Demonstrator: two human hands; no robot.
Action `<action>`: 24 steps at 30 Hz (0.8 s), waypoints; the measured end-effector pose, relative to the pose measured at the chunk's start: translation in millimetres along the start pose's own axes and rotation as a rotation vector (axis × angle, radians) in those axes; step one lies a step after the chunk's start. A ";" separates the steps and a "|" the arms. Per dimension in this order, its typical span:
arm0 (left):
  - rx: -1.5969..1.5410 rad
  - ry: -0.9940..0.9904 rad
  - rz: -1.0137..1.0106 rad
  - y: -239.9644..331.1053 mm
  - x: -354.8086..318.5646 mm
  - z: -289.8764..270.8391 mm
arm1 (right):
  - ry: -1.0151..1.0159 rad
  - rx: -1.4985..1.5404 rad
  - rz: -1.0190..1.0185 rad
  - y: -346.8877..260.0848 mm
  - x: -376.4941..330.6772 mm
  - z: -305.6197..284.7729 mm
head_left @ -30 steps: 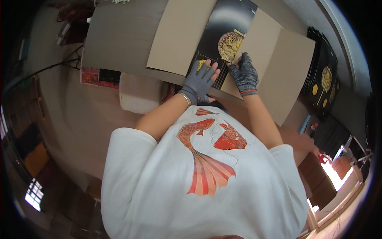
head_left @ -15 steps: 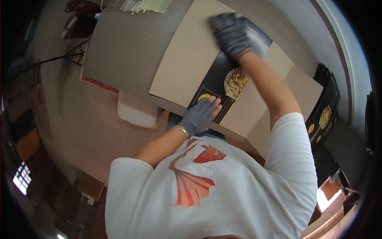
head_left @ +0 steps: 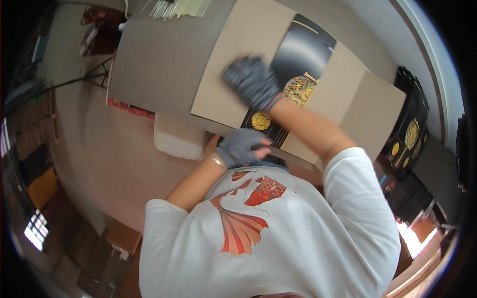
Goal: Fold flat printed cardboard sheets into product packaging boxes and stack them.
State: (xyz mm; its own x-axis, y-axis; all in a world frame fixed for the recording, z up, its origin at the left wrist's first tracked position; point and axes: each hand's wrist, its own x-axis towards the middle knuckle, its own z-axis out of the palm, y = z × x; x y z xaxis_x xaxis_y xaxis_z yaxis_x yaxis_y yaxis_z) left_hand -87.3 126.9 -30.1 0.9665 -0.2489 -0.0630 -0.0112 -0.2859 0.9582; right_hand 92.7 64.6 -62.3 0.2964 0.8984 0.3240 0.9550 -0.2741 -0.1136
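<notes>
A large beige board [head_left: 248,35] lies spread on the table, with a glossy black strip [head_left: 305,49] running down its middle. Gold and coloured round designs are printed on that strip. My right hand [head_left: 252,83], in a dark grey glove, is over the board's left panel beside the strip; motion smears its fingers, and I see nothing held. Close to my body, my left hand [head_left: 242,147] wears a grey glove with bare fingertips. It hovers by the strip's near end with thumb and fingers apart, holding nothing visible.
The grey table [head_left: 164,64] extends to the left, with a bundle of thin pale strips [head_left: 181,7] at its far edge. On the right stand several black pieces with gold prints [head_left: 410,131]. A white-topped stool [head_left: 179,136] is beside the table's near edge.
My right hand has swept from the far end of the black strip nearer and leftward onto the left beige panel. My left hand has drawn slightly back toward me, off the strip's near end.
</notes>
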 end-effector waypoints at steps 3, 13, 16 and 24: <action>-0.167 0.308 -0.085 19.7 -13.5 -43.5 | 0.059 0.320 0.021 -94.0 -42.9 20.3; 0.385 0.254 -0.453 -27.6 62.4 -53.4 | 0.433 0.326 0.873 -68.3 -163.9 -174.2; 0.582 0.248 -0.448 -3.2 85.5 -33.0 | 0.977 0.634 1.367 0.5 -277.3 -224.4; 0.672 0.094 -0.428 17.2 97.4 -21.4 | 0.486 1.198 1.247 -34.4 -250.1 -156.3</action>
State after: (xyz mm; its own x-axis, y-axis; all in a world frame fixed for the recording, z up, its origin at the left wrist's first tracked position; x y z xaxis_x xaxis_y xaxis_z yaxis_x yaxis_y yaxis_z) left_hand 12.1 117.6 -13.7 0.9391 0.0784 -0.3345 0.2418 -0.8424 0.4815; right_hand -12.1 -204.3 7.3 0.9481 0.1465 -0.2822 -0.2745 -0.0710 -0.9590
